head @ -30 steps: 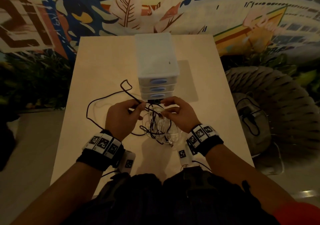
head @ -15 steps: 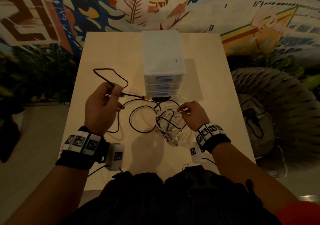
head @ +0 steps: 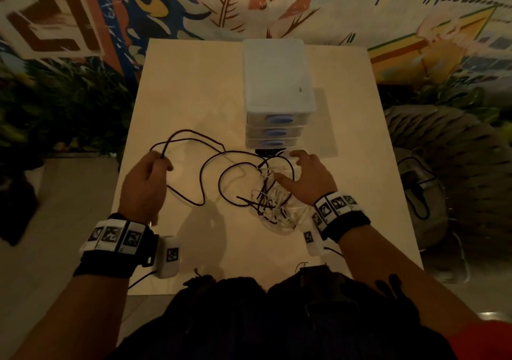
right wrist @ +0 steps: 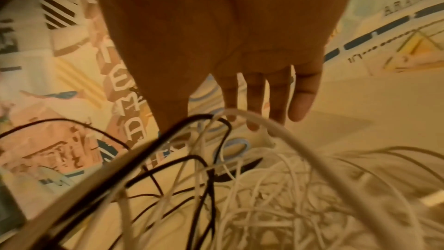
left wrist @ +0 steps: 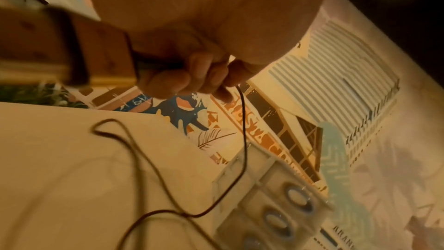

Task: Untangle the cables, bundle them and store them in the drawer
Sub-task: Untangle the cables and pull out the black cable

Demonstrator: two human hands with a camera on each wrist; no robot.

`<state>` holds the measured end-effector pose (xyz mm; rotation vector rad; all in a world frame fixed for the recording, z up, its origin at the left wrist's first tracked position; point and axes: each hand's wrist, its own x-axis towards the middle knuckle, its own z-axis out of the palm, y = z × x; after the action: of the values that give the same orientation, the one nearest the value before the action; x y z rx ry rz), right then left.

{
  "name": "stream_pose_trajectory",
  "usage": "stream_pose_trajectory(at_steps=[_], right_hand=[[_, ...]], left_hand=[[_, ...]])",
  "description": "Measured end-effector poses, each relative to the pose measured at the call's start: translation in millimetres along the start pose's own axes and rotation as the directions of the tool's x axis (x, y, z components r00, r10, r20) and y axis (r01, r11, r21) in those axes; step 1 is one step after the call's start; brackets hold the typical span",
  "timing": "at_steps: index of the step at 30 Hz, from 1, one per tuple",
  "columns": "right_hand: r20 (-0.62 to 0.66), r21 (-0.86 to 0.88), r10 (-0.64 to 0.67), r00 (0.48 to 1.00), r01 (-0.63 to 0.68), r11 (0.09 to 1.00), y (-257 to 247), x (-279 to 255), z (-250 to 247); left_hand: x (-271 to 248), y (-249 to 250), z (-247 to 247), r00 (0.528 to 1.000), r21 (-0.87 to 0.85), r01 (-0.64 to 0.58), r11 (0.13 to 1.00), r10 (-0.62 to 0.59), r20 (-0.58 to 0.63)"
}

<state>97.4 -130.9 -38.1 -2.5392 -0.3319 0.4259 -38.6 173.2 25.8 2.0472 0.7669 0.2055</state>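
The left hand [head: 144, 185] pinches a black cable [head: 210, 165] in curled fingers at the table's [head: 194, 82] left side, its loops trailing across toward the middle. Right of them, the right hand [head: 307, 179] lies with straight, spread fingers over a tangle of white cables [head: 277, 207], just before the closed drawer unit [head: 277, 88].

Pale wooden tabletop [head: 194, 88] under everything, colourful mural [head: 194, 2] on the wall way past the fingers, dark plants [head: 69, 104] off left, and a grey ribbed pouf [head: 448, 171] off right.
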Motion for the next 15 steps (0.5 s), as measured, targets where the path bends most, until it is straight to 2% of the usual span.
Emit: stream_pose_trajectory(at_steps=[2, 3, 5, 8, 11, 13, 15], right_hand=[[0.109, -0.007, 0.077, 0.991, -0.077, 0.997, 6, 1, -2], [0.112, 0.001, 0.087, 0.990, -0.088, 0.996, 9, 1, -3], [0.045, 0.040, 0.095, 0.994, -0.097, 0.994, 12, 0, -7], [-0.039, 0.108, 0.135, 0.990, -0.130, 0.986, 20, 0, -12], [-0.082, 0.077, 0.133, 0.988, -0.127, 0.989, 30, -1, -15], [-0.106, 0.083, 0.111, 0.988, -0.102, 0.991, 32, -6, -18], [-0.128, 0.116, 0.102, 0.986, -0.087, 0.989, 33, -11, -19]], left_hand=[[-2, -17, 0, 0.996, 0.097, 0.068, 0.993, -0.074, 0.057], [-2, -28, 0, 0.991, 0.133, 0.093, 0.987, -0.105, 0.085], [2, -52, 0, 0.972, 0.163, 0.169, 0.972, -0.192, 0.139], [10, -84, -1, 0.904, 0.210, 0.318, 0.924, -0.363, 0.225], [18, -100, -3, 0.849, 0.274, 0.397, 0.876, -0.464, 0.253], [21, -105, -5, 0.839, 0.294, 0.411, 0.863, -0.484, 0.249], [23, -109, -9, 0.852, 0.319, 0.388, 0.865, -0.469, 0.235]])
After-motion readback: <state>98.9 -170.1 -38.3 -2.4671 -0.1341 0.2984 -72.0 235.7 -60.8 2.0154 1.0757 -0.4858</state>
